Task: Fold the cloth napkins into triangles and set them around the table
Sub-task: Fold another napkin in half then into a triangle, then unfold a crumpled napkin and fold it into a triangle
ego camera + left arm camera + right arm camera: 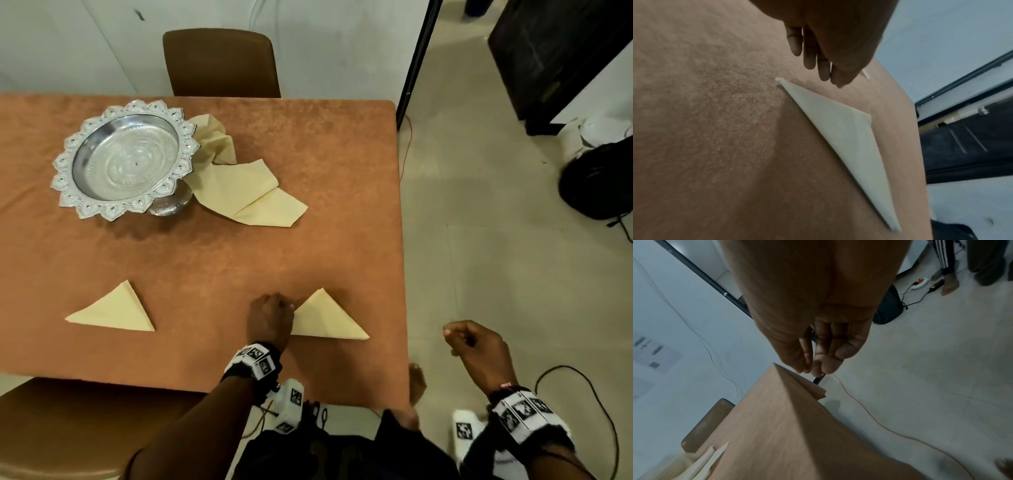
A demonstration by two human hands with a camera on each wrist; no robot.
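Observation:
Two cream napkins folded into triangles lie near the front edge of the orange-covered table. One triangle is at the left, the other at the right. My left hand hovers low over the right triangle's left corner with its fingers hanging relaxed; I cannot tell whether they touch it. My right hand hangs off the table's right side, loosely curled and holding nothing. Loose unfolded napkins lie in the middle.
An ornate silver pedestal tray stands at the back left, beside the loose napkins. A brown chair is at the far side and another at the near left. A black bag and cables lie on the floor to the right.

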